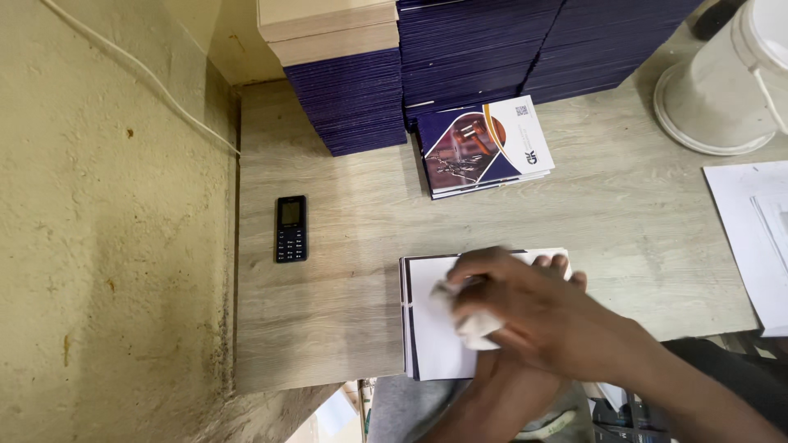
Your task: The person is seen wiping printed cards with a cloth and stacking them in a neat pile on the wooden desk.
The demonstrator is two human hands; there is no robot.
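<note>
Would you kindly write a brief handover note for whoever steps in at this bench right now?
Right hand: on top, pressing a white cloth onto the white sheet of the front booklet stack.
Left hand: mostly hidden beneath the right, fingers resting on the sheet's far edge.
Done: a small stack of printed booklets sits behind; tall dark blue stacks line the back.
Left: the front stack under the hands.
Mobile phone lies to the left.

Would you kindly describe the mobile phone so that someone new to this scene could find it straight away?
Start at the pale wooden table and go to its left edge, beside the rough plastered wall. There the mobile phone lies flat and alone, left of the hands and below the tall stacks of dark blue booklets. It is the only small black thing with a keypad and screen.
</note>
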